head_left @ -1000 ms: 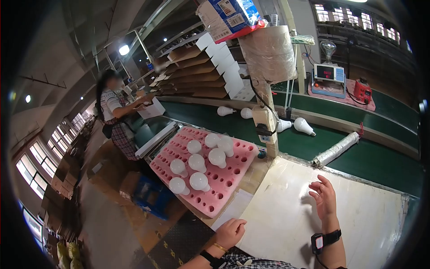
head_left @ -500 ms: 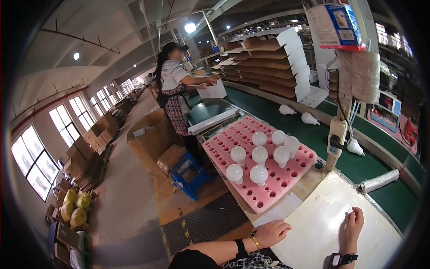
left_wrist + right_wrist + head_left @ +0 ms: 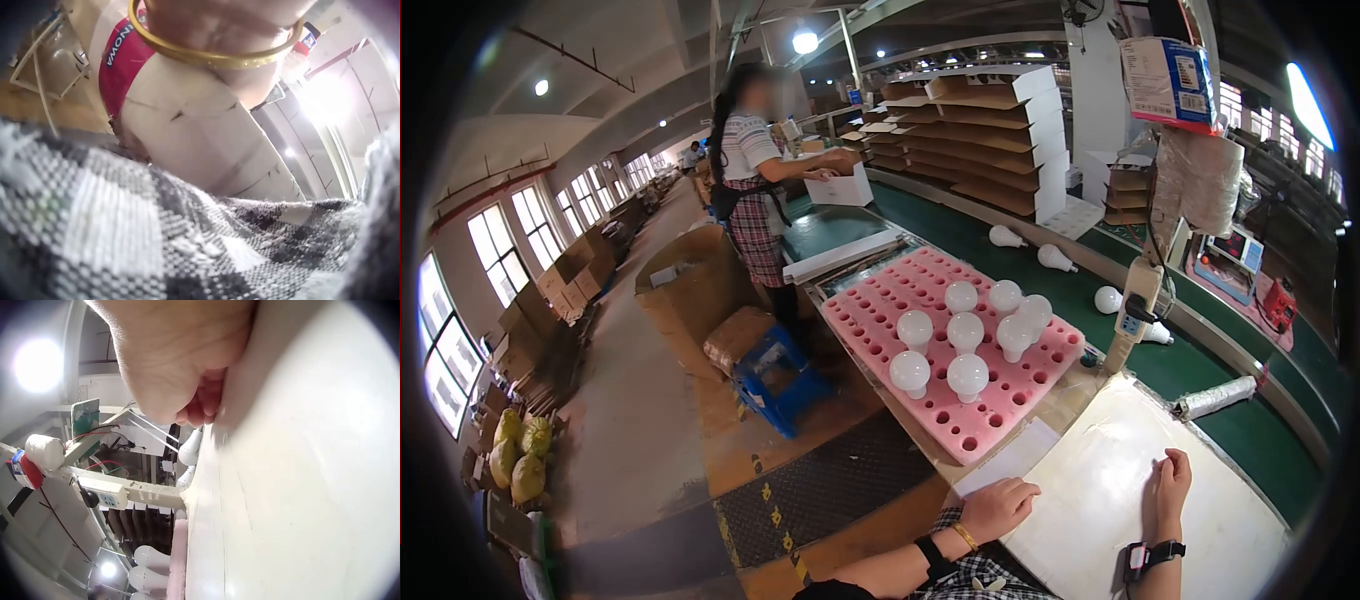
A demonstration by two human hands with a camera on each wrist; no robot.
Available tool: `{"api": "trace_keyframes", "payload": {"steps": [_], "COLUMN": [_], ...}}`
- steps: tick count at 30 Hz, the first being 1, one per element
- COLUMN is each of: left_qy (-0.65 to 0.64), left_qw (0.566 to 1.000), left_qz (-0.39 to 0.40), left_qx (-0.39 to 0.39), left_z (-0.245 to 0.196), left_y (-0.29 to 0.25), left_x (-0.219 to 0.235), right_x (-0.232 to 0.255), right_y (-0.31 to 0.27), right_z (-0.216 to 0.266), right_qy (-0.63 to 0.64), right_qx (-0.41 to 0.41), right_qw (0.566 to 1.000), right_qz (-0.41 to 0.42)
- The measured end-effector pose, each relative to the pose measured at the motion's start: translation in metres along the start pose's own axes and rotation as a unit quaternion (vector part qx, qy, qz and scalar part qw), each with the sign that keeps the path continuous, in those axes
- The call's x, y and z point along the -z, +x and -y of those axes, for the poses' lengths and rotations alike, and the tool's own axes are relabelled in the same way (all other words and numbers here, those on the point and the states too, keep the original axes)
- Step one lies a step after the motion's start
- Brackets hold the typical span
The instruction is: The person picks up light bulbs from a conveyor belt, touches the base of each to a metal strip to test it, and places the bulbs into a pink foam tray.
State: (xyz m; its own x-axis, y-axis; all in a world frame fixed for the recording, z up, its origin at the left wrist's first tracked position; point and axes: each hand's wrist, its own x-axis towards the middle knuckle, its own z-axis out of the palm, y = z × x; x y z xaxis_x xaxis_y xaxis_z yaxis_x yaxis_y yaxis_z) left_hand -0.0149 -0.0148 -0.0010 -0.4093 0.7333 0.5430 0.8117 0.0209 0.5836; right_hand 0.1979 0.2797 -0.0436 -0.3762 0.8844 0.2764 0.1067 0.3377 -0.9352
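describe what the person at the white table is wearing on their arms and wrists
The left hand has a gold bangle and a black strap on its wrist, with a black-and-white checked sleeve behind. The right hand is bare, its wrist carrying a black band with a small device.

White bulbs (image 3: 967,374) stand in a pink foam tray (image 3: 870,315); at 1 o'clock runs a green conveyor belt (image 3: 1260,425). Gold bangle (image 3: 966,537), black-and-white checked sleeve (image 3: 960,582), blue stool (image 3: 775,380) at 9 o'clock.
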Motion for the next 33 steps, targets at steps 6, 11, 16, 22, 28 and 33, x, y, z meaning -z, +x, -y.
{"api": "trace_keyframes", "payload": {"steps": [6,11,16,22,28,33], "left_qy": [-0.012,-0.006,-0.004,-0.021,-0.025,-0.026], "left_qw": [1.0,1.0,1.0,1.0,1.0,1.0], "left_qz": [-0.002,0.005,0.001,-0.01,-0.002,0.007], "left_qx": [-0.013,-0.004,-0.007,-0.008,-0.012,-0.004], "left_z": [0.003,0.003,0.002,0.007,0.003,0.0], "left_y": [0.0,-0.001,0.001,-0.001,-0.001,-0.001], "left_x": [-0.001,0.0,0.003,0.0,0.003,0.005], "right_x": [-0.003,-0.001,-0.003,0.002,0.002,0.001], "right_y": [-0.007,-0.006,-0.007,-0.005,-0.001,-0.005], "right_z": [0.012,0.01,0.014,0.005,0.0,0.004], "right_qy": [-0.018,-0.026,-0.048,-0.086,-0.061,-0.074], "right_qx": [0.0,-0.004,0.005,0.035,0.037,0.036], "right_qw": [1.0,1.0,0.999,0.996,0.997,0.997], "right_qz": [-0.013,-0.007,-0.012,-0.006,0.006,0.0]}}
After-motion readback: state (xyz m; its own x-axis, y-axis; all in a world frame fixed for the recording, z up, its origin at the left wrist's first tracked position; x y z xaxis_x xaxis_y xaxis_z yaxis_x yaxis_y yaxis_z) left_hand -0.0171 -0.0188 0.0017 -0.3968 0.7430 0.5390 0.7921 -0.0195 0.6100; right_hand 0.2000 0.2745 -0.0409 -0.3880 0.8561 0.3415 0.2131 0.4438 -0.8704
